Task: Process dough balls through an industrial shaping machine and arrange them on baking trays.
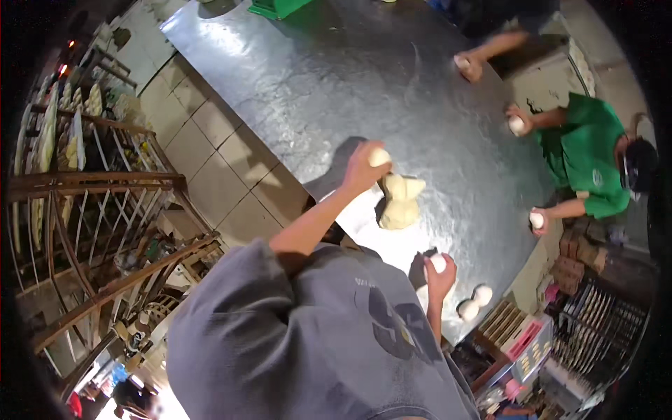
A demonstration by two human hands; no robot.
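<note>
My left hand [362, 169] is closed round a pale dough ball [379, 157] over the metal table. Just to its right lie lumps of pale yellow dough [401, 203], close together on the tabletop. My right hand [440, 277] curls round another smooth dough ball [438, 263] by the near edge. Two more dough balls [482, 294] sit touching or nearly so, right of my right hand. My grips hide the undersides of the held balls.
A person in a green shirt [584, 150] works at the right edge, a dough ball in each hand. Another person's hand [472, 68] holds dough at the far right. The metal table [294, 84] carries a green container [276, 7]. Wooden racks [105, 182] stand left.
</note>
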